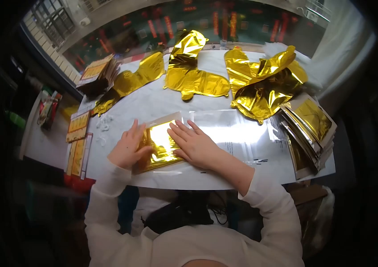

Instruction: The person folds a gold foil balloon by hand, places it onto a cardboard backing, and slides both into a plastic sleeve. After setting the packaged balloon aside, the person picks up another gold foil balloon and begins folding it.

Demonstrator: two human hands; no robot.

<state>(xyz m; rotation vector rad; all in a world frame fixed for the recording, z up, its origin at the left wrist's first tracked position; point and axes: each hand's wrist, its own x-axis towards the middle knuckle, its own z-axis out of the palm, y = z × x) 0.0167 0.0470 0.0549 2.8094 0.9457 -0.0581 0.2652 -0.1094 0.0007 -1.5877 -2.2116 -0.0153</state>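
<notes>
A folded gold foil balloon (159,147) lies flat on the white table (153,100) just in front of me. My left hand (128,145) presses on its left edge, fingers spread. Across the foil's right half my right hand (194,143) lies flat, palm down. Neither hand grips anything. A clear plastic bag (235,133) lies to the right of the foil, partly under my right wrist.
Several unfolded gold foil balloons (193,73) (264,82) lie across the far half of the table. A stack of packed gold packets (307,131) sits at the right edge, another stack (97,73) at the far left. More packets (78,127) line the left edge.
</notes>
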